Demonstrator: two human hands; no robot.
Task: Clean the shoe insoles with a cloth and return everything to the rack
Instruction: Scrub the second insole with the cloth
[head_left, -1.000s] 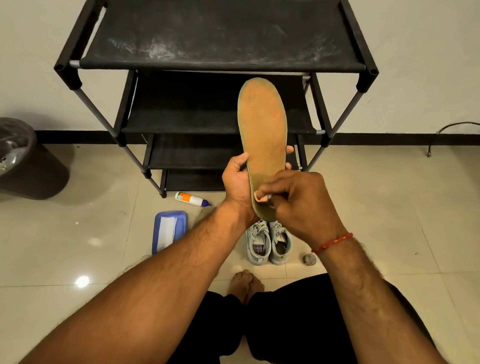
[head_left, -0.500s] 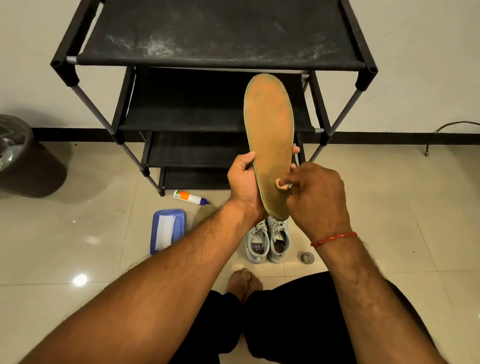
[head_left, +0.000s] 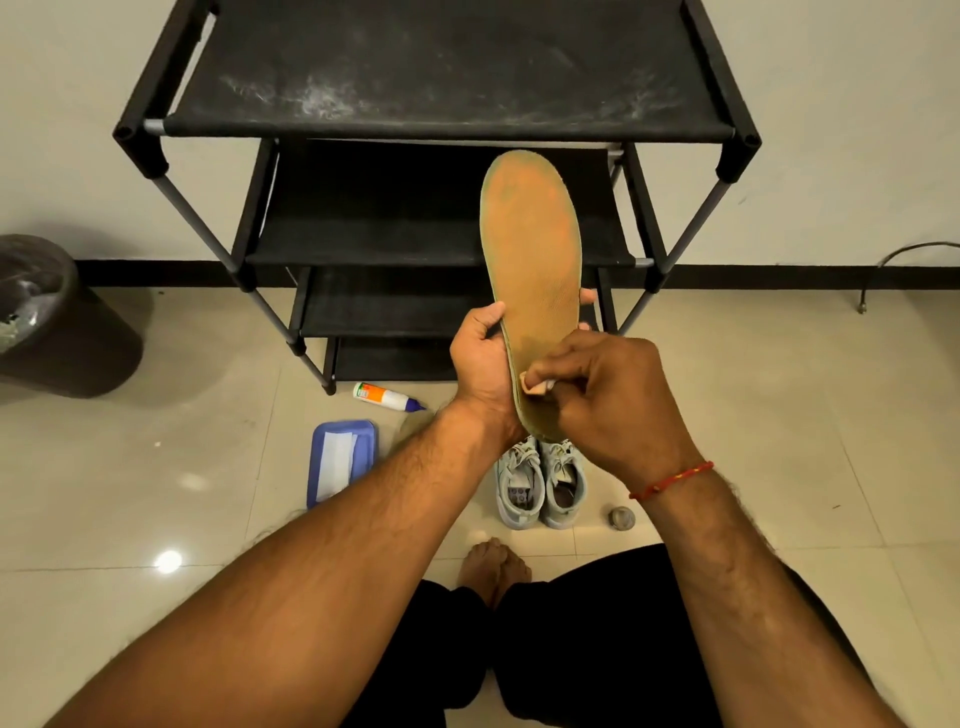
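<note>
Clamped in my left hand (head_left: 480, 358), the insole (head_left: 532, 275) stands upright before the rack (head_left: 447, 114); my right hand (head_left: 618, 400) pinches a cloth (head_left: 537, 385) against it.

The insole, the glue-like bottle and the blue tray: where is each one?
insole (head_left: 532, 260): head view, middle of its orange upper face, above both hands.
bottle (head_left: 382, 396): head view, white body, lying on the floor.
blue tray (head_left: 368, 447): head view, its right rim.
</note>
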